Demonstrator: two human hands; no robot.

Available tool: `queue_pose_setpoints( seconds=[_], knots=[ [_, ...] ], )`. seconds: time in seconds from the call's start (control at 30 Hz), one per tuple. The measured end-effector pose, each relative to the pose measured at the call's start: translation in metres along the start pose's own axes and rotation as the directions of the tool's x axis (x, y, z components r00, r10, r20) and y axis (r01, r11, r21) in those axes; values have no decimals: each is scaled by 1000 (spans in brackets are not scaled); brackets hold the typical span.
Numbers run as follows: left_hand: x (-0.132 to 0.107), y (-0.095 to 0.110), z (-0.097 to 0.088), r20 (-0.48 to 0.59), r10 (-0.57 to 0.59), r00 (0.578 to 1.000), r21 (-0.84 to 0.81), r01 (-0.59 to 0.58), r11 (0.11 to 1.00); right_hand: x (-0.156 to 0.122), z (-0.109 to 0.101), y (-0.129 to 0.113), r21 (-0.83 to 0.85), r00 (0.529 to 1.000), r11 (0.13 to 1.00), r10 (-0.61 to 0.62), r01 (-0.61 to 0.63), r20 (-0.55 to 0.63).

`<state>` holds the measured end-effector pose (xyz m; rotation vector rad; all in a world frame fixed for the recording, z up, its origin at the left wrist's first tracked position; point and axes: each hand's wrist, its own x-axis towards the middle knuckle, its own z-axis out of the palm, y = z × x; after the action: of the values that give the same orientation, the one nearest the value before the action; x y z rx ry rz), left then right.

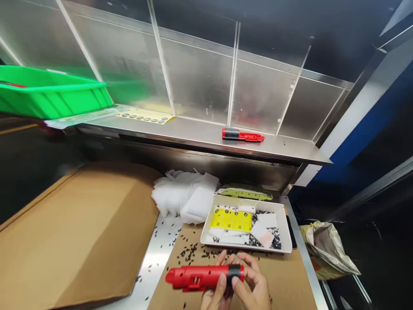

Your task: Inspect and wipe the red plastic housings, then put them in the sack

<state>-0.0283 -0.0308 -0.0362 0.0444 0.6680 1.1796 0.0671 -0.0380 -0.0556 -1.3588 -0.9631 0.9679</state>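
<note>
Where the frame begins at upper left, a green bin (51, 92) overhangs the end of a steel shelf (200, 137), with a sheet of dark round stickers (145, 116) lying just beside it. Below, a large cardboard sheet (74, 237) fills the lower left, its right edge stopping short of a bare steel strip of the worktable (158, 254) scattered with small black bits. Past that strip, a pile of white foam pads (185, 196) sits against the back wall, just beside a white tray (287, 239) holding yellow labels (231, 219) and more black bits. At bottom centre, the left hand (214, 297) and the right hand (254, 286) are close together, both clamped on the black-collared end of a red plastic tool body (201, 276), which lies level and points left over open brown cardboard. Farther up, right of centre, a second red part (242, 135) rests on the shelf near its front edge. At lower right, a crumpled bag (325, 249) hangs off the table's edge.
</note>
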Motion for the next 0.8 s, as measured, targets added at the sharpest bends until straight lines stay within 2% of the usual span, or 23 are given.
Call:
queue_pose_setpoints(
  seconds=[0.1, 0.17, 0.27, 0.37, 0.4, 0.43, 0.47, 0.53, 0.6, 0.67, 0.8],
  knots=[
    [3, 5, 0, -82, 100, 992, 27, -98, 995, 5, 10, 7, 14, 998, 1000, 17, -18, 57],
    [1, 7, 4, -140, 227, 964, 100, -214, 972, 10, 14, 7, 14, 996, 1000, 2, -3, 92],
    [-5, 10, 13, -164, 388, 907, 245, -343, 907, 17, 17, 2, 27, 991, 999, -25, 21, 134],
    [-10, 12, 22, -55, 614, 787, 511, -506, 695, 24, 17, -7, 73, 983, 997, -42, 29, 181],
    [-10, 12, 24, -3, 663, 748, 578, -540, 612, 26, 16, -10, 95, 979, 995, -50, 31, 198],
    [-9, 12, 26, 25, 683, 730, 615, -550, 565, 28, 15, -12, 120, 975, 992, -59, 34, 215],
    [-7, 12, 27, 14, 675, 737, 615, -539, 576, 31, 14, -14, 141, 970, 989, -69, 36, 234],
    [-1, 11, 30, -71, 617, 784, 554, -483, 678, 35, 10, -15, 173, 957, 984, -85, 37, 278],
    [5, 10, 32, -146, 517, 844, 426, -418, 803, 39, 5, -15, 195, 943, 980, -96, 34, 320],
    [8, 10, 35, -169, 433, 885, 295, -374, 879, 43, 0, -14, 224, 927, 974, -102, 20, 360],
    [9, 16, 41, -200, 361, 911, 139, -339, 931, 50, -10, -15, 223, 912, 975, -100, 9, 397]
  ],
)
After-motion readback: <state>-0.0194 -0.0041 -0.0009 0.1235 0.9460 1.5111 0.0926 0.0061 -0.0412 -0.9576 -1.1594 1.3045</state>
